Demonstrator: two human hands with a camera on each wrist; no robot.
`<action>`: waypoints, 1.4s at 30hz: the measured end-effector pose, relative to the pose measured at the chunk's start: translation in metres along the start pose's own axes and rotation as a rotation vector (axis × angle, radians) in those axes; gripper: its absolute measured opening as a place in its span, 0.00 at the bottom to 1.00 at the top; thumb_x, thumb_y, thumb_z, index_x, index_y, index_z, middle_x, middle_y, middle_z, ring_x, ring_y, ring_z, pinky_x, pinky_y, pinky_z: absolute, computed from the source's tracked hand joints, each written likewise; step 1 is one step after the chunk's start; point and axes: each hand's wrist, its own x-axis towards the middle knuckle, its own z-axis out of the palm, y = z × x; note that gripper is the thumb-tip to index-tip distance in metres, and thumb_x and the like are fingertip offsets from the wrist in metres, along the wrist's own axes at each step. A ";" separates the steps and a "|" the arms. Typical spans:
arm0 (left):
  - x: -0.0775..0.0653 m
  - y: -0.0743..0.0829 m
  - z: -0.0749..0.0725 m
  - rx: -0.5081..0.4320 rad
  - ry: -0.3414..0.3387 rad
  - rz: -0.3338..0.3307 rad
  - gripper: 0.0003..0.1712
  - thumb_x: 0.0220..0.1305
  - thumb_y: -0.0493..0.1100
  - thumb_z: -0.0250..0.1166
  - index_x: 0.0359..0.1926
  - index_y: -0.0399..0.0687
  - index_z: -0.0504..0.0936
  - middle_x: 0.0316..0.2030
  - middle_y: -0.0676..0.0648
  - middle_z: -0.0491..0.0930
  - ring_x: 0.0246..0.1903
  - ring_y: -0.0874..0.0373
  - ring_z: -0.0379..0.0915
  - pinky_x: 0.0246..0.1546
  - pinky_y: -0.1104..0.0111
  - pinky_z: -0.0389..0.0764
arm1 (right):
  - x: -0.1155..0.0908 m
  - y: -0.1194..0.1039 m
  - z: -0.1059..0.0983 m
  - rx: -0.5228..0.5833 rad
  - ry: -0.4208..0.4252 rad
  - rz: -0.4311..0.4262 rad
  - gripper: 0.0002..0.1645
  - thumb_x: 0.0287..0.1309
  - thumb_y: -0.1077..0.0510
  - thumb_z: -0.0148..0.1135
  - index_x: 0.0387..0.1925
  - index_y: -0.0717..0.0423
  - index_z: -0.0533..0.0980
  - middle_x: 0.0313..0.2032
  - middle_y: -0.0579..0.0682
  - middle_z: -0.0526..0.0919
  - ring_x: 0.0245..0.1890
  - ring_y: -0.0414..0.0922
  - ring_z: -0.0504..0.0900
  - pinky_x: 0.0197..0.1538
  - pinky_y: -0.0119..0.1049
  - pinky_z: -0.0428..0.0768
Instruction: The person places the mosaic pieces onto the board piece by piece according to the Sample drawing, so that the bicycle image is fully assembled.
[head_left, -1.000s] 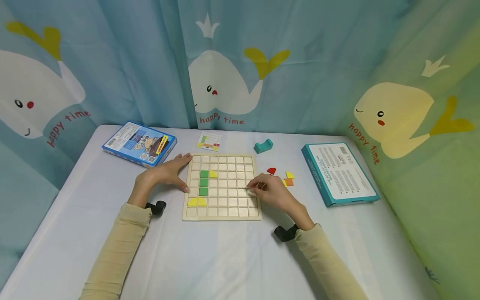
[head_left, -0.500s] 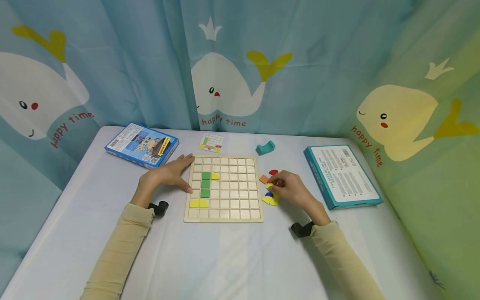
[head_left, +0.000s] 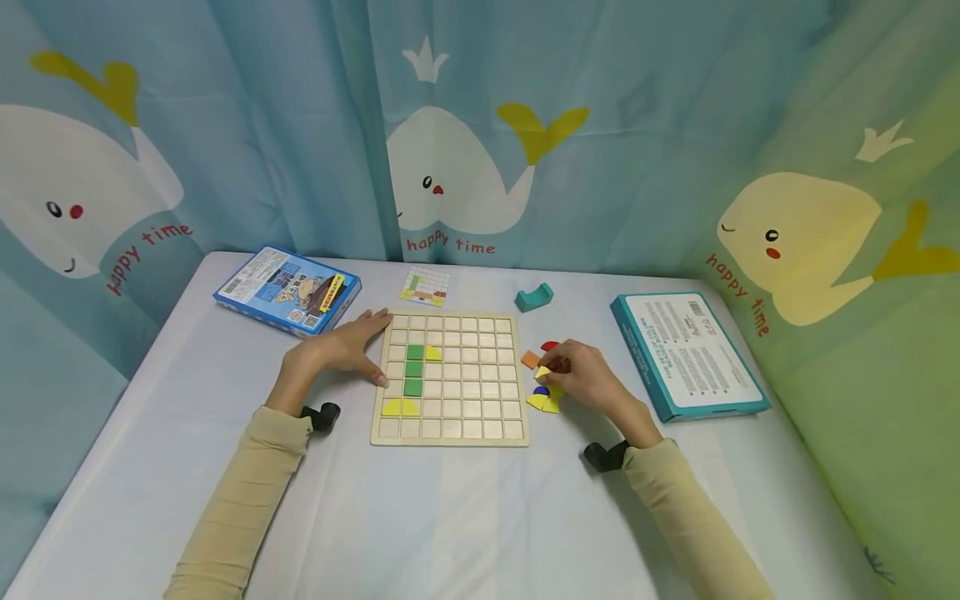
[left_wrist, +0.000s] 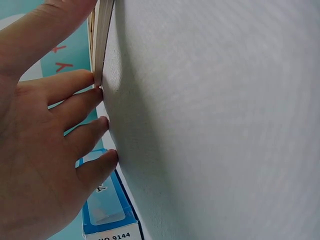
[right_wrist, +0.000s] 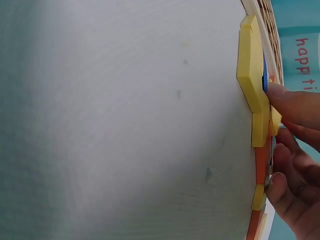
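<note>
A wooden grid board (head_left: 472, 374) lies flat on the table. Along its left edge rests my left hand (head_left: 341, 346), fingers spread, thumb and fingertips touching the rim. On the board sit several green square tiles (head_left: 414, 370), a yellow quarter-circle tile (head_left: 432, 353) and a pair of yellow tiles (head_left: 401, 407) lower down. Right of the board, my right hand (head_left: 588, 375) pinches a yellow tile (right_wrist: 275, 121) between thumb and fingers, over the loose pile. Around it lie an orange square tile (head_left: 530, 359), a red tile (head_left: 550, 345), a blue tile (head_left: 542, 390) and yellow tiles (head_left: 537, 402); my hand covers others.
Behind the board lie a pattern card (head_left: 426, 286) and a teal curved block (head_left: 534, 297). A blue box (head_left: 288, 287) stands back left, close to my left hand. To the right is a teal-and-white box (head_left: 690, 354). A curtain (head_left: 315, 125) hangs behind the table.
My right hand has moved from the board's right side out to the loose tiles and now pinches a yellow one. The left hand stays on the board's edge. The view has shifted slightly.
</note>
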 end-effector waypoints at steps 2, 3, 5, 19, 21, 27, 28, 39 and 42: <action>0.000 0.000 0.000 0.003 -0.001 0.000 0.67 0.53 0.52 0.81 0.82 0.41 0.47 0.83 0.40 0.39 0.82 0.38 0.28 0.79 0.39 0.41 | 0.000 0.000 0.001 0.011 0.000 0.008 0.11 0.55 0.63 0.77 0.40 0.61 0.84 0.38 0.55 0.82 0.36 0.48 0.77 0.41 0.36 0.80; 0.000 0.000 0.000 0.003 0.000 -0.002 0.67 0.53 0.51 0.81 0.82 0.41 0.47 0.83 0.40 0.39 0.82 0.39 0.28 0.79 0.39 0.41 | 0.000 0.000 0.001 0.019 0.000 0.010 0.10 0.56 0.63 0.76 0.39 0.60 0.84 0.38 0.54 0.83 0.36 0.48 0.77 0.41 0.36 0.80; -0.001 0.000 0.000 0.001 0.001 -0.004 0.67 0.53 0.51 0.81 0.82 0.41 0.47 0.83 0.40 0.39 0.82 0.39 0.28 0.79 0.39 0.41 | 0.001 0.000 0.002 0.043 -0.002 0.007 0.09 0.57 0.64 0.75 0.38 0.59 0.82 0.37 0.54 0.84 0.36 0.48 0.78 0.41 0.35 0.81; -0.002 0.001 0.002 -0.017 0.002 -0.005 0.66 0.54 0.51 0.81 0.82 0.42 0.48 0.83 0.40 0.40 0.82 0.40 0.28 0.79 0.39 0.42 | -0.001 -0.012 -0.001 0.117 -0.036 -0.078 0.06 0.61 0.67 0.70 0.41 0.61 0.83 0.37 0.53 0.87 0.35 0.44 0.83 0.41 0.34 0.84; -0.002 0.001 0.002 -0.018 0.005 -0.004 0.66 0.53 0.51 0.81 0.82 0.42 0.48 0.83 0.40 0.40 0.82 0.40 0.28 0.79 0.39 0.42 | -0.001 -0.017 0.001 0.152 -0.055 -0.086 0.07 0.61 0.68 0.69 0.42 0.61 0.83 0.37 0.54 0.86 0.35 0.44 0.84 0.40 0.34 0.85; -0.002 0.001 0.001 -0.012 0.009 0.008 0.66 0.53 0.51 0.81 0.82 0.40 0.48 0.83 0.39 0.41 0.82 0.39 0.29 0.79 0.40 0.41 | 0.001 -0.031 0.009 0.269 -0.117 -0.081 0.09 0.61 0.68 0.69 0.42 0.59 0.85 0.34 0.52 0.84 0.31 0.43 0.84 0.35 0.30 0.85; -0.001 0.001 0.001 -0.009 0.009 0.010 0.66 0.53 0.51 0.81 0.82 0.40 0.48 0.83 0.39 0.41 0.82 0.39 0.29 0.79 0.40 0.41 | 0.002 -0.033 0.010 0.272 -0.119 -0.090 0.08 0.60 0.69 0.69 0.42 0.59 0.85 0.33 0.52 0.84 0.31 0.43 0.84 0.36 0.30 0.85; 0.000 -0.001 0.000 -0.012 0.006 0.013 0.66 0.53 0.50 0.81 0.82 0.40 0.48 0.83 0.40 0.40 0.82 0.39 0.28 0.79 0.40 0.41 | 0.012 -0.054 0.027 0.339 -0.187 -0.102 0.05 0.60 0.65 0.70 0.38 0.55 0.86 0.34 0.49 0.86 0.34 0.42 0.82 0.40 0.28 0.83; 0.000 0.000 0.000 -0.009 0.003 0.016 0.66 0.53 0.51 0.81 0.82 0.40 0.48 0.83 0.40 0.39 0.82 0.39 0.28 0.79 0.40 0.41 | 0.014 -0.061 0.032 0.373 -0.222 -0.110 0.07 0.60 0.66 0.69 0.40 0.56 0.86 0.34 0.50 0.86 0.33 0.42 0.83 0.40 0.28 0.83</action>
